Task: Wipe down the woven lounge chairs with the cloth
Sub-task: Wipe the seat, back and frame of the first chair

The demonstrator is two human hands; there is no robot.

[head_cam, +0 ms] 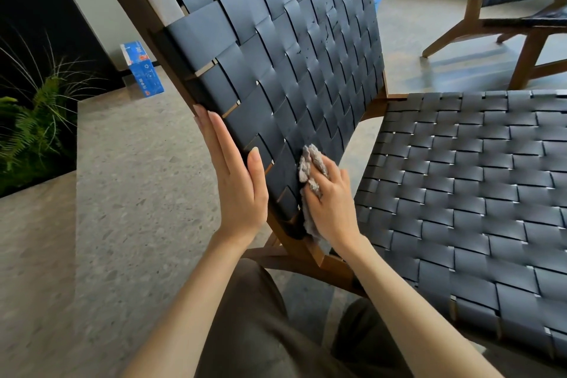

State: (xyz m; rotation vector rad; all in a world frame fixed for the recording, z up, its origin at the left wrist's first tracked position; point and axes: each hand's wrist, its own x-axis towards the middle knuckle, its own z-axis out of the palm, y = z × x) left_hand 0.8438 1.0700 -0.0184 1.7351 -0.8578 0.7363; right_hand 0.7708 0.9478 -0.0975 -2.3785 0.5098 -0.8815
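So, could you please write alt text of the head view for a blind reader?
A right hand presses a grey cloth against a lounge chair's dark woven backrest, while the left hand rests flat along its wooden side edge.

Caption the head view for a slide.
Right hand presses a grey cloth to the woven chair back; left hand rests flat on its edge.
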